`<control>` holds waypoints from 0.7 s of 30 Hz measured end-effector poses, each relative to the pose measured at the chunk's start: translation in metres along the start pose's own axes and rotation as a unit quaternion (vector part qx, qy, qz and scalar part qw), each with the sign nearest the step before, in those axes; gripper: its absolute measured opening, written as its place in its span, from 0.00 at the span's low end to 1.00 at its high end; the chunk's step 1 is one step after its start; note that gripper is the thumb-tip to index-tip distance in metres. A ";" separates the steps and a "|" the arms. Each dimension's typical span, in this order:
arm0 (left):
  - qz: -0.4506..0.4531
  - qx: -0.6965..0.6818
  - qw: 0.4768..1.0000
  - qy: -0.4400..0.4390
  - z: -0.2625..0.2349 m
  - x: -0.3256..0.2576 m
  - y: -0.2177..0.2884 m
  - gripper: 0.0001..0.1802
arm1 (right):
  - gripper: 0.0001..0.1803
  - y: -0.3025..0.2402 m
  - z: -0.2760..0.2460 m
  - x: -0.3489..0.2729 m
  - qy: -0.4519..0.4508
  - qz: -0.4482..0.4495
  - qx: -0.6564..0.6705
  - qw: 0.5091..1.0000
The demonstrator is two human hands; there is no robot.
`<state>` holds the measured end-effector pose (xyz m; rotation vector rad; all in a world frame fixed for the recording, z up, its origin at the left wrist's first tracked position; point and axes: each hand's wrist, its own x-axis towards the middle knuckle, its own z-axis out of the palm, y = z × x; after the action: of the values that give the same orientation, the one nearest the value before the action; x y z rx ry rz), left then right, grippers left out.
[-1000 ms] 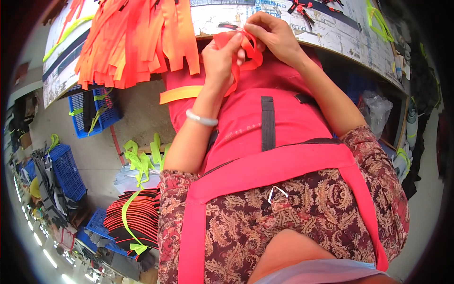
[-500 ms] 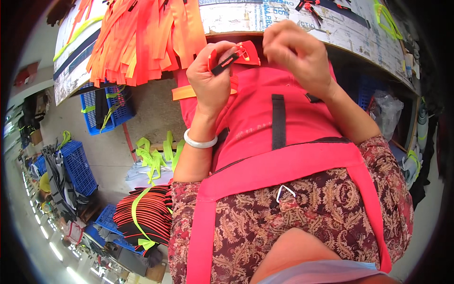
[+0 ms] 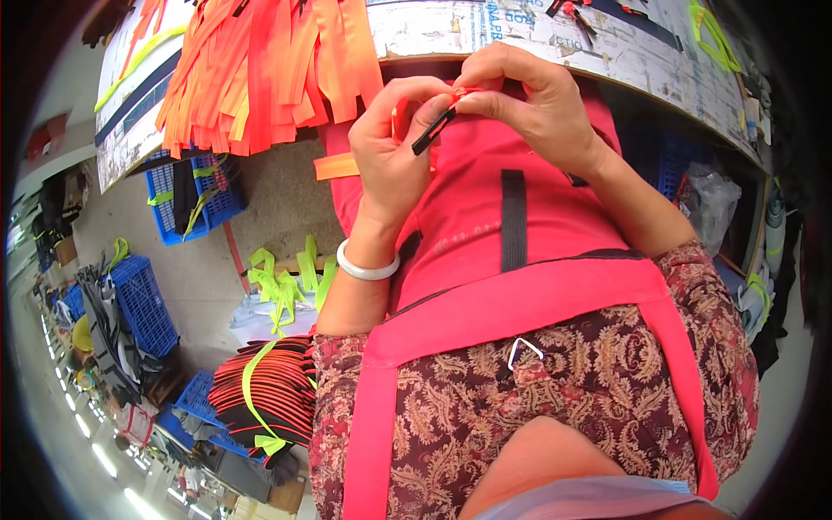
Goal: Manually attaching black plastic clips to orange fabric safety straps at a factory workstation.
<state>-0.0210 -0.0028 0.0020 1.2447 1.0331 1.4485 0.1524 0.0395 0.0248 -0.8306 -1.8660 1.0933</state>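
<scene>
Over my lap, my left hand [image 3: 394, 156] is closed in a pinch around an orange-red fabric strip, mostly hidden by fingers. A narrow black tab [image 3: 433, 132] slants down from that pinch. Fingertips of my right hand [image 3: 546, 113] meet the left ones and pinch the small reddish end of the same piece. An orange band end [image 3: 335, 166] juts out left of my left wrist; whether it joins the held strip I cannot tell. Beneath both hands lies my pink-red apron [image 3: 459, 208], with a black strap [image 3: 513, 221] down its middle.
A worn white-topped table [image 3: 520, 35] runs along the far side. Many orange strips [image 3: 269, 78] hang over its edge at left. Blue crates [image 3: 143, 308] stand on the floor, left. Near my left elbow sits a tied bundle of black-and-red pieces [image 3: 260, 394]. A clear plastic bag [image 3: 711, 204] lies right.
My right hand has moved left and down to join the left hand, and now pinches the strip's end. My left hand has shifted slightly right, with the black tab hanging lower.
</scene>
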 end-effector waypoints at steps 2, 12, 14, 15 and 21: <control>-0.059 -0.057 0.996 -0.040 -0.004 -0.002 0.001 0.05 | 0.08 0.002 0.001 -0.001 0.010 -0.001 0.001 1.000; -0.143 -0.136 0.979 -0.045 -0.004 -0.001 0.012 0.05 | 0.08 -0.008 0.002 0.003 -0.048 0.105 0.161 0.980; -0.141 -0.122 0.981 -0.052 -0.006 -0.001 0.015 0.05 | 0.08 -0.007 0.003 0.003 -0.052 0.092 0.176 0.979; -0.141 -0.107 0.982 -0.059 -0.007 -0.001 0.016 0.05 | 0.08 -0.007 0.003 0.002 -0.051 0.093 0.174 0.979; -0.088 -0.036 0.993 -0.071 -0.004 -0.003 0.027 0.05 | 0.08 -0.006 0.006 -0.001 -0.042 0.092 0.190 0.976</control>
<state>-0.0281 -0.0112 0.0270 1.1566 0.9617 1.2338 0.1469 0.0339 0.0284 -0.7489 -1.5941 1.5640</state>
